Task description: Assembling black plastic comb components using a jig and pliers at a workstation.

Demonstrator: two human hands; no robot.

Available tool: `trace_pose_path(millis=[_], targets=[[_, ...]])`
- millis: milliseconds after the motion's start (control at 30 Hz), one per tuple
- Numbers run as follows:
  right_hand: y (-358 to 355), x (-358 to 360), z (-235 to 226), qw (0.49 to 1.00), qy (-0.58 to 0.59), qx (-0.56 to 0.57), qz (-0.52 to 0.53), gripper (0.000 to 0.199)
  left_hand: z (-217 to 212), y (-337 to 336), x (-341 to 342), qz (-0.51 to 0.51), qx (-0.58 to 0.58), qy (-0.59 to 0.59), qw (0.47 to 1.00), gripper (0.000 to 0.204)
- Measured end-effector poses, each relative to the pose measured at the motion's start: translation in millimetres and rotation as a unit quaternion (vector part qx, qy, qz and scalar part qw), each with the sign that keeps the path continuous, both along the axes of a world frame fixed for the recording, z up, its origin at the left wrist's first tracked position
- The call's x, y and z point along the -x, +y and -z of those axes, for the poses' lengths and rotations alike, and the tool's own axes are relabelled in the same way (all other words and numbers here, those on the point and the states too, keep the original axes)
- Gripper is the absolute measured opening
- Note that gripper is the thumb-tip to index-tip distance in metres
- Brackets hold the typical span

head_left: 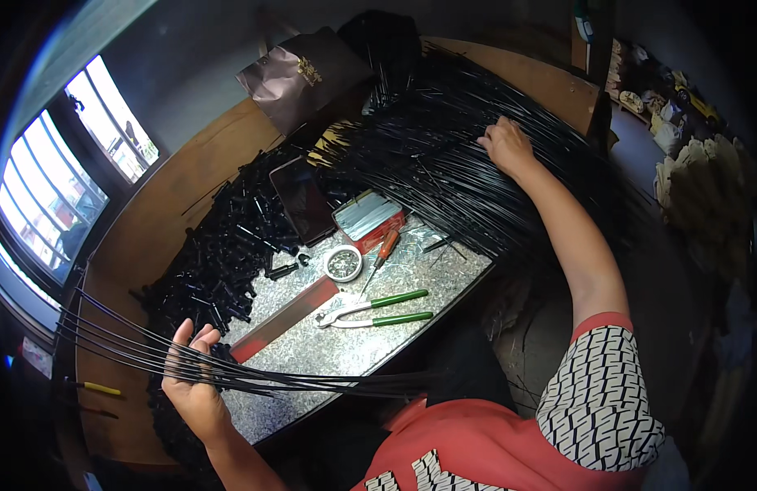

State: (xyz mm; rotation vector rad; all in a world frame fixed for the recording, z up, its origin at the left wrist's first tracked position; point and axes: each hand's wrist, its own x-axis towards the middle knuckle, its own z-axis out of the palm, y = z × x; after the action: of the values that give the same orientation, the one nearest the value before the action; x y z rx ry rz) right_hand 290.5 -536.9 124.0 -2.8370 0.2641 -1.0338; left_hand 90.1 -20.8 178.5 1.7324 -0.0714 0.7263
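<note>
My left hand [195, 385] holds a spread bundle of thin black cables [288, 379]. They pass between its fingers, their ends fanning out to the left and their other parts trailing across the front of the table. Far over to the right, my right hand [509, 147] is on a big pile of long black cables [452, 176]. Its fingers are curled together at the pile, and whatever is between them is hidden. Green-handled end-cutting pincers [374, 310] lie on the speckled tabletop [300, 348] between my arms.
Short black tubular parts [210, 254] are heaped at the left. Mid-table are a dark phone [303, 200], a shallow tray [367, 214], a round dish of small pieces [343, 263], an orange-handled screwdriver [386, 248] and a flat metal bar [284, 319]. A paper bag [296, 78] stands behind.
</note>
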Motion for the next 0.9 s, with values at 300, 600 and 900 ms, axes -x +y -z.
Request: trace_pose_path(millis=[300, 600, 900], targets=[[2, -10, -6, 0.995, -0.078, 0.039, -0.043, 0.013, -3, -11, 3, 0.025, -0.059, 0.005, 0.998, 0.018], [205, 75, -74, 0.884, -0.169, -0.036, -0.435, 0.010, -2, -57, -3, 0.074, -0.090, -0.012, 0.993, 0.034], [286, 139, -65, 0.614, 0.147, -0.428, -0.647, 0.024, -6, -68, 0, 0.110, -0.081, -0.012, 0.991, 0.025]])
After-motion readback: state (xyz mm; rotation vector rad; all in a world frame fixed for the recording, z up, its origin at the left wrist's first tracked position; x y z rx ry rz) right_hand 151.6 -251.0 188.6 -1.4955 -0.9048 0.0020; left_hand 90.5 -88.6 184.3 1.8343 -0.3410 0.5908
